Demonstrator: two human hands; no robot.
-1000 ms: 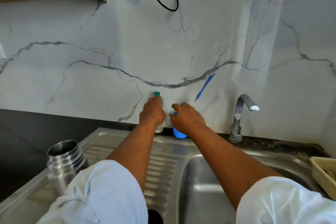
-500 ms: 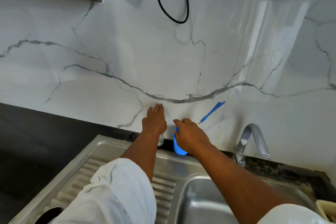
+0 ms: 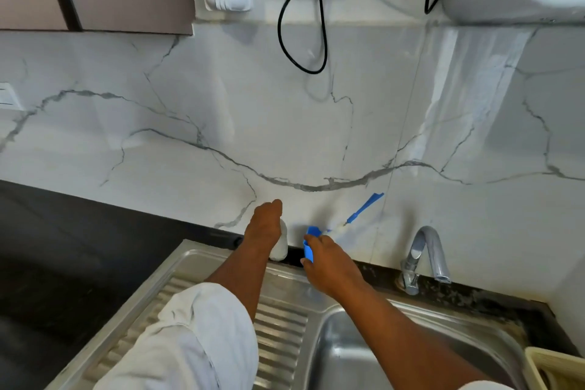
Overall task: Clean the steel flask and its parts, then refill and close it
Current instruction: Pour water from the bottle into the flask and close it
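Note:
The steel flask is out of view. My left hand lies over the top of a small pale bottle that stands against the marble wall at the back of the sink; its cap is hidden under my fingers. My right hand grips a blue cup just right of the bottle. A brush with a blue handle sticks out of that cup and leans on the wall.
A steel sink with a ribbed drainboard lies below my arms. A tap stands at the back right and a cream basket at the far right. A black cable hangs from a socket above. Dark counter lies left.
The view has tilted up, so the steel flask on the drainboard has left the frame. My left hand has slid up over the bottle's teal cap. My right hand stays on the blue cup.

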